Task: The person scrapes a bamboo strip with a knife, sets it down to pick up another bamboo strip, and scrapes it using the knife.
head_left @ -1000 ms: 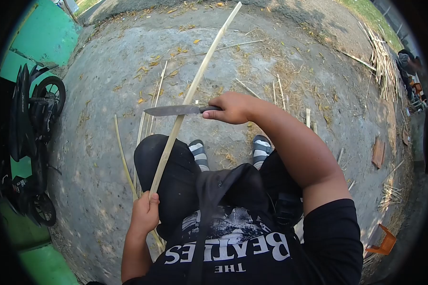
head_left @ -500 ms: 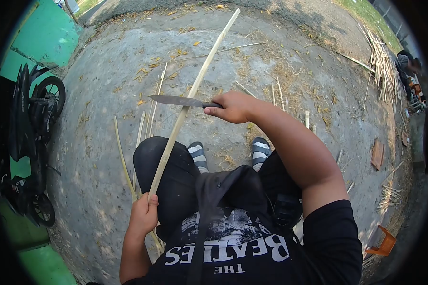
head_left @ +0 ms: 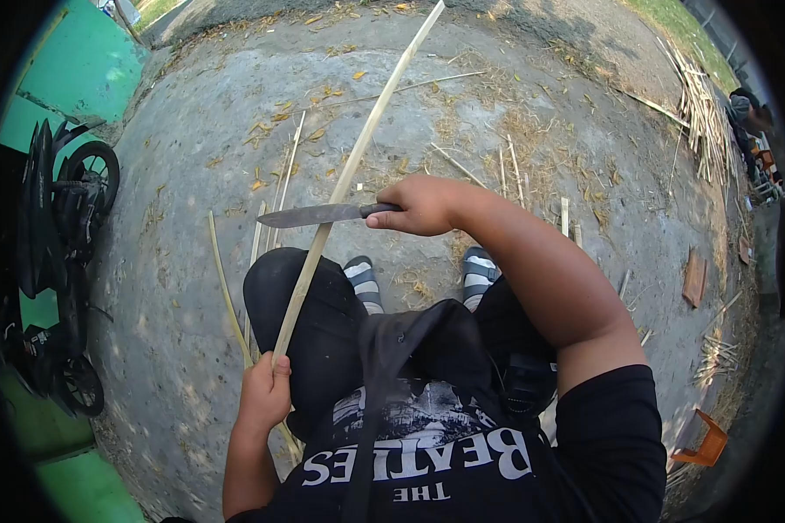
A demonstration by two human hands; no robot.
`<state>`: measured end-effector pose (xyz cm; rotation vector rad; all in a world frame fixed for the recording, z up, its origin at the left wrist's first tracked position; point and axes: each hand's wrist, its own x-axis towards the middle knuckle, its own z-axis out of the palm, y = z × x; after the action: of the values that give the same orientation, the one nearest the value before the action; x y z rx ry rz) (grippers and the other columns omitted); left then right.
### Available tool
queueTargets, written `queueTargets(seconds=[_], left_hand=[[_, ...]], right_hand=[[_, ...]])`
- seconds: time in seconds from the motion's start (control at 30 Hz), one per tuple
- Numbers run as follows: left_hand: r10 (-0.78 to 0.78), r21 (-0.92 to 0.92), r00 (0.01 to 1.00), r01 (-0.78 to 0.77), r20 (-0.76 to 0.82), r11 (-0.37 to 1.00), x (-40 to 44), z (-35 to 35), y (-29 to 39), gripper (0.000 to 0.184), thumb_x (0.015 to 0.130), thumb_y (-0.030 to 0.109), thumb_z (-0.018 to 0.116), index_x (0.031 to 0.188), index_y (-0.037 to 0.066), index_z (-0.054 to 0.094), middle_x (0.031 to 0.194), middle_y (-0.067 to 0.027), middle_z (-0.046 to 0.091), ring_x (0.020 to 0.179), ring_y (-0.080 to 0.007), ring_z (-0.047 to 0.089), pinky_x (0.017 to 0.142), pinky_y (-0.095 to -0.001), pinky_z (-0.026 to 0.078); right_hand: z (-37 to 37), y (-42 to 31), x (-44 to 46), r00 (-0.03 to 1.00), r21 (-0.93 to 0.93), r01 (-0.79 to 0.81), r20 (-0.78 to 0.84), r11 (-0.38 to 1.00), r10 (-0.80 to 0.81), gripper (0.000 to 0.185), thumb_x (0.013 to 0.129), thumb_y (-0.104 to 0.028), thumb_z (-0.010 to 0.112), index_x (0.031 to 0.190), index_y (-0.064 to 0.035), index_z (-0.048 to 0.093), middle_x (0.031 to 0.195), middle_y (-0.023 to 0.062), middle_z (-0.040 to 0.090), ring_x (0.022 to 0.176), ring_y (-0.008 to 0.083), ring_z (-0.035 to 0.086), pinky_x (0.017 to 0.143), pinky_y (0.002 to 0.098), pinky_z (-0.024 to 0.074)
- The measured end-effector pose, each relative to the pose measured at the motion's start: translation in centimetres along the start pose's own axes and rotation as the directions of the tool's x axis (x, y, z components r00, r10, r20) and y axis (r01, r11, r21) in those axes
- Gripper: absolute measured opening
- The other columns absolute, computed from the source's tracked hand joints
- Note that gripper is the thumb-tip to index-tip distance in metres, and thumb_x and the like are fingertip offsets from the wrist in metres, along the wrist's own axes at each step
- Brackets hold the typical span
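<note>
A long pale bamboo strip (head_left: 371, 122) slants from my lap up to the top of the head view. Its lower end is in my left hand (head_left: 266, 390), which is closed around it beside my left knee. My right hand (head_left: 417, 206) grips the dark handle of a knife (head_left: 310, 215). The blade lies across the strip, pointing left, and touches or nearly touches it just beyond the knee. Another thin strip (head_left: 224, 288) runs along the ground to the left of my leg and passes behind my left hand.
Loose bamboo pieces (head_left: 519, 170) and dry leaves litter the concrete. A bamboo pile (head_left: 702, 113) lies at the far right, near a seated person (head_left: 746, 118). A motorcycle (head_left: 65, 200) stands left by a green wall (head_left: 83, 65). An orange plastic stool (head_left: 705, 440) is at the lower right.
My right hand has drawn the knife down along the strip, closer to my knee. My left hand keeps its hold on the lower end. A small pale chip now shows near the blade.
</note>
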<state>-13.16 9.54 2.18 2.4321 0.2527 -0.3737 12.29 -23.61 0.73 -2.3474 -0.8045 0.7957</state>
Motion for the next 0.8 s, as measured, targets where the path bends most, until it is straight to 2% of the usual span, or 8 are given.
queueTargets(seconds=[0.1, 0.27, 0.37, 0.4, 0.5, 0.67, 0.77, 0.8], left_hand=[[0.025, 0.013, 1.0, -0.025, -0.016, 1.0, 0.2, 0.2, 0.7, 0.043, 0.109, 0.033, 0.052, 0.085, -0.002, 0.059, 0.066, -0.0202, 0.061, 0.063, -0.0383, 0.065, 0.059, -0.0441, 0.047], [-0.008, -0.002, 1.0, 0.008, 0.017, 1.0, 0.1, -0.1, 0.0, 0.043, 0.109, 0.032, 0.052, 0.085, -0.002, 0.06, 0.067, -0.0203, 0.062, 0.064, -0.0387, 0.066, 0.059, -0.0442, 0.047], [-0.005, 0.007, 1.0, 0.005, -0.006, 1.0, 0.0, 0.2, 0.5, 0.043, 0.109, 0.033, 0.053, 0.086, -0.003, 0.06, 0.068, -0.0202, 0.063, 0.065, -0.0387, 0.067, 0.06, -0.0441, 0.048], [-0.001, 0.01, 1.0, 0.001, 0.001, 1.0, -0.1, 0.2, 0.5, 0.043, 0.109, 0.033, 0.053, 0.086, -0.003, 0.06, 0.068, -0.0203, 0.063, 0.065, -0.0388, 0.067, 0.06, -0.0441, 0.048], [-0.005, 0.008, 1.0, 0.005, 0.007, 1.0, 0.0, -0.1, 0.3, 0.043, 0.109, 0.033, 0.053, 0.086, -0.002, 0.06, 0.068, -0.0205, 0.063, 0.065, -0.0392, 0.067, 0.06, -0.0441, 0.048], [0.008, -0.013, 1.0, -0.008, 0.023, 1.0, 0.2, -0.2, -0.3, 0.042, 0.109, 0.032, 0.054, 0.085, -0.002, 0.06, 0.067, -0.0206, 0.063, 0.064, -0.0389, 0.066, 0.059, -0.0438, 0.048], [0.031, 0.039, 1.0, -0.031, -0.001, 0.999, 0.1, -0.1, 0.6, 0.042, 0.108, 0.032, 0.054, 0.084, -0.002, 0.06, 0.067, -0.0202, 0.063, 0.063, -0.0375, 0.066, 0.059, -0.0435, 0.048], [0.036, 0.025, 0.999, -0.036, 0.002, 0.999, 0.4, -0.2, 0.7, 0.042, 0.108, 0.032, 0.055, 0.084, -0.002, 0.06, 0.067, -0.0202, 0.062, 0.063, -0.0374, 0.066, 0.058, -0.0434, 0.047]], right_hand=[[-1.1, 1.8, 0.5, 1.0, 0.063, -0.024, -0.012, 0.998, 0.025, 0.07, 0.101, -0.067, 0.049, 0.117, -0.0019, 0.071, 0.105, 0.0247, 0.072, 0.106, 0.0428, 0.068, 0.092, 0.0511, 0.0524], [0.2, -0.2, 0.0, 1.0, -0.035, -0.016, -0.02, 0.999, 0.015, 0.073, 0.101, -0.068, 0.047, 0.117, -0.0009, 0.071, 0.104, 0.0252, 0.072, 0.105, 0.0434, 0.068, 0.09, 0.0508, 0.0529], [-0.2, 1.3, 0.3, 0.999, 0.029, -0.007, -0.049, 1.0, 0.008, 0.073, 0.101, -0.068, 0.047, 0.117, -0.0012, 0.071, 0.105, 0.0254, 0.072, 0.106, 0.0432, 0.068, 0.091, 0.051, 0.0528], [-1.3, 1.9, 0.4, 0.999, 0.076, -0.035, 0.001, 0.996, 0.036, 0.072, 0.102, -0.067, 0.047, 0.118, -0.0006, 0.071, 0.104, 0.0256, 0.072, 0.106, 0.0428, 0.068, 0.091, 0.0509, 0.0527], [0.1, 1.5, 0.9, 0.995, 0.041, -0.018, -0.099, 0.999, 0.022, 0.07, 0.102, -0.066, 0.049, 0.118, -0.0009, 0.071, 0.104, 0.0263, 0.072, 0.104, 0.0428, 0.069, 0.091, 0.0508, 0.0527], [0.4, -0.3, -0.4, 0.998, -0.014, 0.053, -0.021, 0.999, -0.053, 0.069, 0.101, -0.064, 0.051, 0.115, 0.0004, 0.072, 0.102, 0.0272, 0.071, 0.103, 0.0424, 0.069, 0.09, 0.0513, 0.0527], [-1.5, 2.8, 0.1, 0.999, 0.121, -0.053, 0.005, 0.991, 0.053, 0.07, 0.1, -0.065, 0.052, 0.114, 0.0004, 0.072, 0.101, 0.0266, 0.071, 0.102, 0.0418, 0.069, 0.088, 0.0512, 0.0527], [-1.3, 2.8, 0.1, 0.999, 0.104, -0.034, 0.008, 0.994, 0.033, 0.072, 0.099, -0.067, 0.052, 0.114, 0.0003, 0.072, 0.101, 0.0269, 0.071, 0.102, 0.0415, 0.069, 0.089, 0.0512, 0.0527]])
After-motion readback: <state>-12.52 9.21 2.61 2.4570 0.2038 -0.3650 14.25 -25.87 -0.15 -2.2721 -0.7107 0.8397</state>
